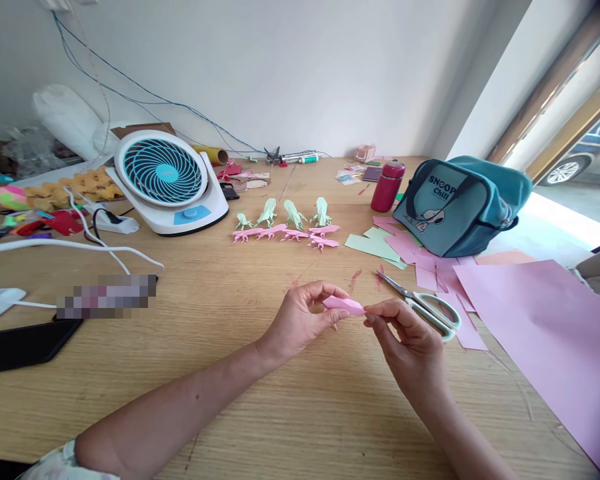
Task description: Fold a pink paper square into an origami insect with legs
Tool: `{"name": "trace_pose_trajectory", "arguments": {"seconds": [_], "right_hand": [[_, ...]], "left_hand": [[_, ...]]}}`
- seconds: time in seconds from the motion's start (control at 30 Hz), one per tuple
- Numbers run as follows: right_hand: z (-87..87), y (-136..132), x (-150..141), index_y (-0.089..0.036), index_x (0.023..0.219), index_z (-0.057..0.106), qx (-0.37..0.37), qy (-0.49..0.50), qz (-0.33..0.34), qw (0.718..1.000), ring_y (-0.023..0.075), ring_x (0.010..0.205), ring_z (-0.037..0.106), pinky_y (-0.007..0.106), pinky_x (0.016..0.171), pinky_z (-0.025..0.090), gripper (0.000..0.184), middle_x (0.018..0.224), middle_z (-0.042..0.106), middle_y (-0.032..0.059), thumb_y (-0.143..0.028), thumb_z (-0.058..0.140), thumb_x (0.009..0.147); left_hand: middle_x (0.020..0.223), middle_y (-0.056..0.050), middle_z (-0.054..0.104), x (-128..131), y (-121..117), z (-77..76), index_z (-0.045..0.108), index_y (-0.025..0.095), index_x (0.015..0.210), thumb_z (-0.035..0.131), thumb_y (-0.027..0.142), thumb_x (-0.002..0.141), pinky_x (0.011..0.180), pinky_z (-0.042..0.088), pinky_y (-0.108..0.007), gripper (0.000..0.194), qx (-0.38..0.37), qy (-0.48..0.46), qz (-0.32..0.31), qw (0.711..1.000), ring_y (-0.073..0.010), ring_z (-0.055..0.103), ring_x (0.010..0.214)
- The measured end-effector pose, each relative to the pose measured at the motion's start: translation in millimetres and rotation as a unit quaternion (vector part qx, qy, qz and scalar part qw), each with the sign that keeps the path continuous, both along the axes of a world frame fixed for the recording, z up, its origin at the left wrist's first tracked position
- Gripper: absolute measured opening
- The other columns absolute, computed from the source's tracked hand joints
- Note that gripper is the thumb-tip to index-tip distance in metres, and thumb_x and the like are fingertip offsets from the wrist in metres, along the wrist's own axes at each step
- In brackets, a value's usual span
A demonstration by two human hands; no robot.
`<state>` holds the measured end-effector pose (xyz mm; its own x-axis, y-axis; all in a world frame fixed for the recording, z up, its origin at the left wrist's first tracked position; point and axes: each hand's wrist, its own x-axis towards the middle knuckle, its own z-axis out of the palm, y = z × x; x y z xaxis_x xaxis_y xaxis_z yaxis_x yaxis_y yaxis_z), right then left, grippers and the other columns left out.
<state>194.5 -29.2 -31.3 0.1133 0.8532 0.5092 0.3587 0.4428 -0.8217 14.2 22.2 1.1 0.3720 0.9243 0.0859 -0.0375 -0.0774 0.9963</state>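
A pink folded paper figure (344, 305) is held above the wooden table, its narrow end pointing right. My left hand (305, 312) grips its body between thumb and fingers. The thumb and forefinger of my right hand (405, 333) are closed in a pinch on the figure's right tip. Scissors (425, 307) with pale handles lie just behind my right hand. Beyond my hands, several pink folded paper insects (295, 235) stand in a row, with several light green ones (294, 215) behind them.
To the right are a large pink sheet (545, 333), smaller pink pieces (407, 248), green pieces (367, 247), a teal bag (460, 207) and a red bottle (387, 188). On the left stand a white fan (165, 177), cables (105, 250) and a black phone (27, 343).
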Motion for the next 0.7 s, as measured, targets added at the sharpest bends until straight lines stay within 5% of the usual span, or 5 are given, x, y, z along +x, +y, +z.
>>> {"name": "trace_pose_trajectory", "arguments": {"seconds": [0.2, 0.47, 0.7], "right_hand": [[10.5, -1, -5, -0.024, 0.100, 0.068, 0.035, -0.070, -0.004, 0.997, 0.0147, 0.077, 0.059, 0.029, 0.070, 0.048, 0.012, 0.086, 0.063, 0.0006, -0.017, 0.064, 0.091], [10.7, -1, -5, -0.024, 0.100, 0.070, 0.072, -0.114, -0.020, 0.991, 0.0130, 0.069, 0.057, 0.027, 0.063, 0.047, 0.015, 0.080, 0.060, -0.0002, -0.013, 0.063, 0.091], [11.3, 0, -8, -0.023, 0.104, 0.068, 0.082, -0.138, -0.006, 0.987, 0.0154, 0.081, 0.061, 0.029, 0.072, 0.050, 0.018, 0.091, 0.063, 0.0029, -0.011, 0.064, 0.090]], "left_hand": [[0.079, -0.003, 0.073, 1, -2, 6.6, 0.072, 0.015, 0.086, 0.082, 0.030, 0.074, 0.063, 0.051, -0.022, 0.022, 0.001, 0.029, 0.015, 0.999, -0.0141, 0.066, 0.073], [0.080, -0.001, 0.073, 3, 1, -5.3, 0.070, 0.014, 0.091, 0.084, 0.028, 0.072, 0.068, 0.051, -0.022, 0.027, -0.049, -0.059, -0.031, 0.997, -0.0108, 0.065, 0.069], [0.083, -0.002, 0.074, 5, -3, -10.7, 0.070, 0.015, 0.090, 0.083, 0.029, 0.074, 0.079, 0.052, -0.024, 0.025, -0.061, -0.088, -0.035, 0.994, -0.0127, 0.069, 0.079]]}}
